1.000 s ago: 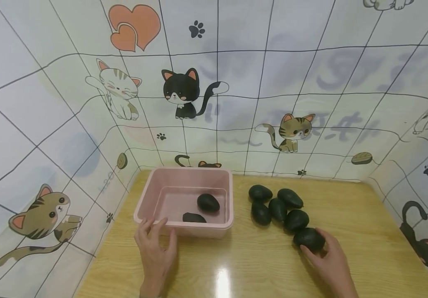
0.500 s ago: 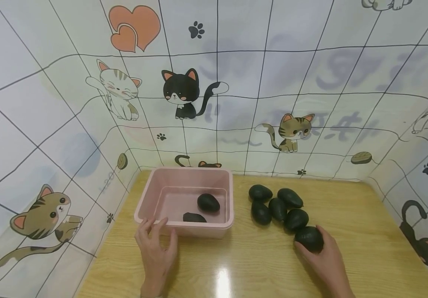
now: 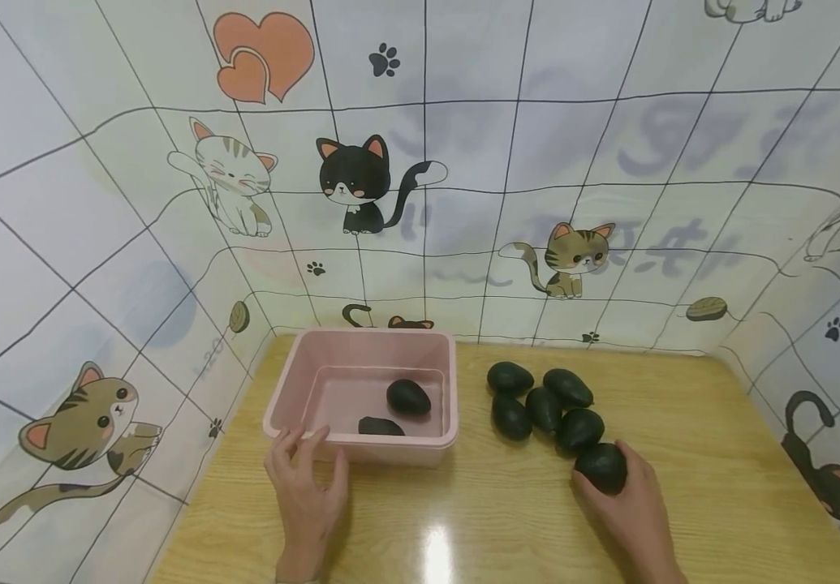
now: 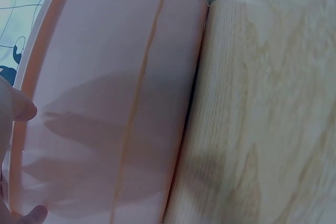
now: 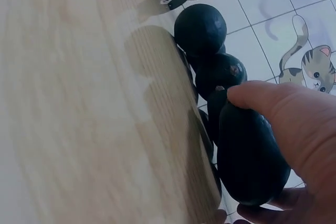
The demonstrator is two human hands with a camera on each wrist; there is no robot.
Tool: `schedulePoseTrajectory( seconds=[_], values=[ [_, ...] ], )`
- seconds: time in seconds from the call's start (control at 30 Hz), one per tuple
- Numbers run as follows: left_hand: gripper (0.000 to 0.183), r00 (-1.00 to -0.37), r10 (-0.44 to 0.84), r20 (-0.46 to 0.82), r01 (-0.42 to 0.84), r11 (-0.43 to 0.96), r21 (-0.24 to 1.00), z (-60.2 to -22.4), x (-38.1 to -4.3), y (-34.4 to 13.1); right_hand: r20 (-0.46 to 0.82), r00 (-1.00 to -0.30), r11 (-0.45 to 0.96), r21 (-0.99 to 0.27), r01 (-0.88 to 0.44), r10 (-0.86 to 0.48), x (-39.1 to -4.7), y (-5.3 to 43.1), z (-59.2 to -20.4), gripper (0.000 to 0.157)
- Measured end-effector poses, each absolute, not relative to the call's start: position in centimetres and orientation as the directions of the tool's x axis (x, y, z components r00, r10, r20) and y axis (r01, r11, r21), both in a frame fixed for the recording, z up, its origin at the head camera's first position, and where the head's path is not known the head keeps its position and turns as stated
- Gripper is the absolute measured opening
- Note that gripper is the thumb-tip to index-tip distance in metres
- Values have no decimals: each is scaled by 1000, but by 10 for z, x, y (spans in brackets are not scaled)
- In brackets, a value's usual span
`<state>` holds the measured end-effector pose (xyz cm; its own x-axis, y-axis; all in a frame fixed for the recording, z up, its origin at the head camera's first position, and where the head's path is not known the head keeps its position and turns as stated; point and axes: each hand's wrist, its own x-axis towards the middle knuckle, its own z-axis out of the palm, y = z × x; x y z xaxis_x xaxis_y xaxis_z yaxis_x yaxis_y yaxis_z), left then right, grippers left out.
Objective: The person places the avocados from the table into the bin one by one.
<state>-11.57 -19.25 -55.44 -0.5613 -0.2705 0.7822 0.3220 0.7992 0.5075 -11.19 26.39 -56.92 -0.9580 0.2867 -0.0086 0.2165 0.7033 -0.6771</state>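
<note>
In the head view, my right hand (image 3: 630, 507) grips a dark green avocado (image 3: 600, 469) between thumb and fingers, at the near end of a group of avocados (image 3: 545, 410). The right wrist view shows the thumb across the top of this avocado (image 5: 249, 156) and fingertips beneath it. Whether it touches the table cannot be told. My left hand (image 3: 308, 487) rests at the front rim of a pink plastic bin (image 3: 361, 337), its fingers loosely bent. Fingertips (image 4: 23, 107) touch the rim area in the left wrist view. Inside the bin lie two avocados (image 3: 408, 397), one partly hidden by the front wall.
The wooden table (image 3: 507, 519) carries the bin at its back left and the avocado group right of it. A wall covering (image 3: 463, 162) with printed cats and grid lines encloses the table at the back and both sides.
My right hand has closed further round the nearest avocado and turned it a little, shifting slightly left with it. The left hand, the bin and the other avocados stay in place.
</note>
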Motion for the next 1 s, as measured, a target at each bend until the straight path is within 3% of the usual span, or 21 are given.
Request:
schedulePoseTrajectory(
  seconds=[1.0],
  values=[
    [38, -549, -256, 796, 329, 809, 488, -556, -116, -195, 50, -949, 696, -692, 191, 311, -102, 258, -548, 103]
  ],
)
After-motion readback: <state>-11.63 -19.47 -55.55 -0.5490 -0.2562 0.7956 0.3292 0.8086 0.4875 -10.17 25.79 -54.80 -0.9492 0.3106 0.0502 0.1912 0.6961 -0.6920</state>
